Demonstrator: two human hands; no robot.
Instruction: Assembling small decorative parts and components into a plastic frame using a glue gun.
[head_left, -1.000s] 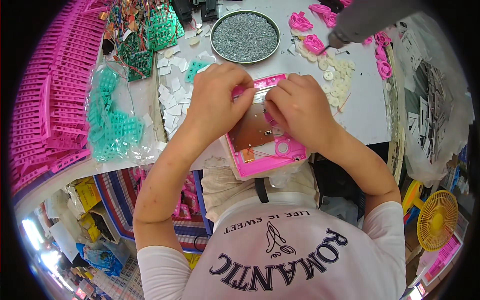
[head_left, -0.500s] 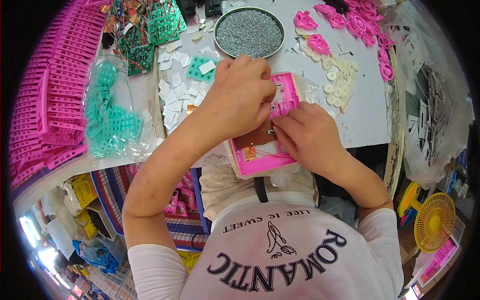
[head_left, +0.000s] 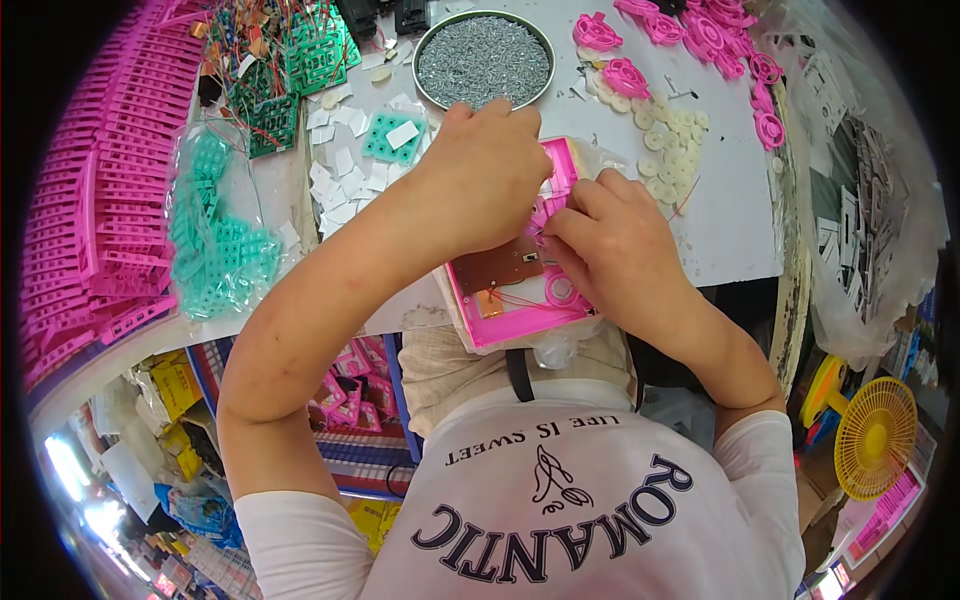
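A pink plastic housing [head_left: 525,328] lies tilted at the table's front edge over my lap, with a brown circuit board [head_left: 500,268], thin red wires and a pink ring [head_left: 560,289] inside. My left hand [head_left: 488,180] is bent over the housing's far half, fingers closed and pointing down into it; what they pinch is hidden beneath the hand. From the right, my right hand [head_left: 622,245] reaches the housing's middle, its thumb and fingers drawn together at a small pink part [head_left: 540,215] there. Whatever lies between those fingertips is too small to make out.
A round tin of screws [head_left: 484,60] stands just beyond my left hand. White paper squares [head_left: 345,170], teal button pads [head_left: 225,240] and green circuit boards [head_left: 320,55] lie to the left. White discs [head_left: 675,150] and pink parts [head_left: 715,40] lie at right; a yellow fan [head_left: 875,438] stands lower right.
The housing has shifted slightly left. Both hands have moved a little, the left one further over the housing's far half, and more of the pink ring shows.
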